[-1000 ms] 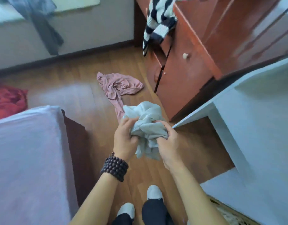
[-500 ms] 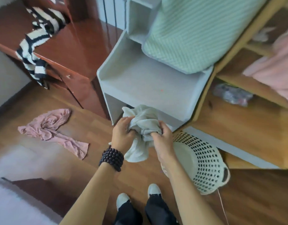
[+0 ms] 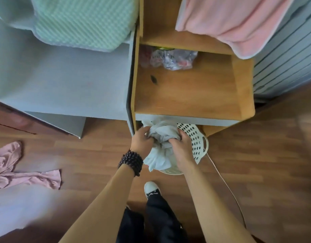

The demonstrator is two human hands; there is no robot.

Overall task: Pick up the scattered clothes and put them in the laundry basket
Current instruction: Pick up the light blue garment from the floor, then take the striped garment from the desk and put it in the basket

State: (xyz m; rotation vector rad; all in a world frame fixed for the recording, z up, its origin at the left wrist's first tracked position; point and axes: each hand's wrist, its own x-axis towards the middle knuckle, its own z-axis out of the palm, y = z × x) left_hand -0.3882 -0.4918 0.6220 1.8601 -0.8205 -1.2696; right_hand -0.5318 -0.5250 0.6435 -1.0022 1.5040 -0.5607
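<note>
1. Crumpled pale grey-white cloth garment (image 3: 161, 146): bunched, long axis running from the shelf edge down toward the person, loose tail hanging nearest the feet; held over the mouth of the basket.
2. Left hand (image 3: 142, 142): fingers curled into the garment's left side; dark beaded bracelet (image 3: 131, 162) at the wrist.
3. Right hand (image 3: 182, 146): fingers curled into the garment's right side.
4. White perforated plastic laundry basket (image 3: 197, 142): on the wooden floor (image 3: 256, 163), partly tucked under the wooden shelf unit (image 3: 186, 92), whose front edge overhangs it.
5. Pink crumpled garment (image 3: 14, 169): on the floor, well apart, left.
6. Thin white cord (image 3: 226, 186): trails from the basket.
</note>
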